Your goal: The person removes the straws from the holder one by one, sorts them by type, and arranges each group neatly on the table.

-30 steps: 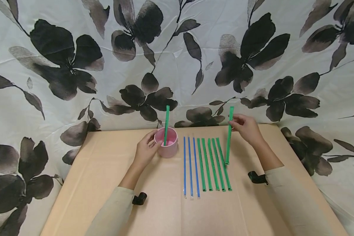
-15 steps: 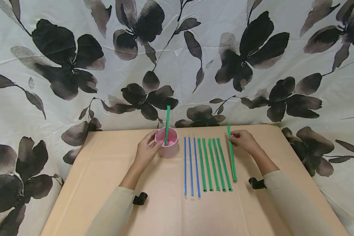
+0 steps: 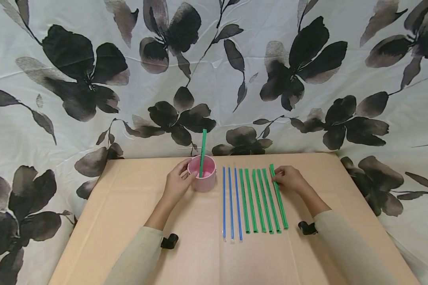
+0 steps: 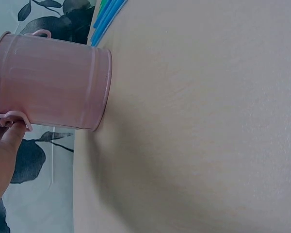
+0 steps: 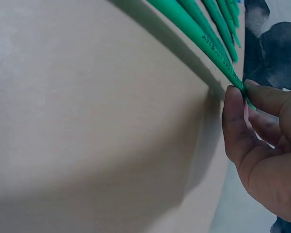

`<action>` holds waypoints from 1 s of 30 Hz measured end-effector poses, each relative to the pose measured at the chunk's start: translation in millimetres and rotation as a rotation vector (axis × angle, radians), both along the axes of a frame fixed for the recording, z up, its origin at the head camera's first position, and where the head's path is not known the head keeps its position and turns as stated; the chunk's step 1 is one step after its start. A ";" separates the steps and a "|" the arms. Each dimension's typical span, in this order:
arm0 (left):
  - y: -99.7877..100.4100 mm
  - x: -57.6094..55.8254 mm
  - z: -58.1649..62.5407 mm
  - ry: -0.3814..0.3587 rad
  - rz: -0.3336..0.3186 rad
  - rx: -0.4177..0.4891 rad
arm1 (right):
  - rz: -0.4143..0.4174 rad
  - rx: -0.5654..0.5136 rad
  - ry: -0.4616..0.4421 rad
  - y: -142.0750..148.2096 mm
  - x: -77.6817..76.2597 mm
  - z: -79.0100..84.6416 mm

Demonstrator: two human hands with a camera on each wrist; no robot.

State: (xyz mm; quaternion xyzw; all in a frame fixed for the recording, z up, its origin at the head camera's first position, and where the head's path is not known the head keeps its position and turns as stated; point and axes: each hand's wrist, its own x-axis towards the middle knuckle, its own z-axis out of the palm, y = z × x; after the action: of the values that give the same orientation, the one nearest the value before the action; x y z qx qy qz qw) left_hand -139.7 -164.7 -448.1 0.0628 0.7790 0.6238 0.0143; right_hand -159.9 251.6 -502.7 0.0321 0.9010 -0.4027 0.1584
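My left hand [image 3: 177, 181] holds the side of a small pink metal bucket [image 3: 205, 183] near the table's back edge. One finger shows at the bucket's side lug [image 4: 15, 116] in the left wrist view. A green wrapped straw [image 3: 203, 148] stands upright in the bucket, its lower end hidden inside. With thumb and fingertips, my right hand [image 3: 289, 179] pinches another printed green straw [image 5: 203, 44] near its far end. That straw lies close over the table at the right end of a row of green straws [image 3: 258, 200].
Left of the green straws, three blue straws [image 3: 231, 204] in clear wrappers lie parallel. The tan table [image 3: 185, 257] ends at the back against a white floral cloth [image 3: 235, 91]. Dark wrist cameras sit by both cuffs.
My right hand has brought the green straw down and nearer, from raised above the table to alongside the row's right end. The left hand stays at the bucket.
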 end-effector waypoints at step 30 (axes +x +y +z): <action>-5.3 -18.7 -29.0 0.005 0.016 -0.006 | -0.084 0.048 0.043 -12.2 7.4 -10.1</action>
State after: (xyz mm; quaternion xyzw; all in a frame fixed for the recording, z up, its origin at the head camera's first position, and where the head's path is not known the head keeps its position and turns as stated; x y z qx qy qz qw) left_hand -158.3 -170.0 -477.1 0.0579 0.7814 0.6213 0.0074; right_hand -152.5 239.4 -512.8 0.0650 0.9115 -0.3877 0.1211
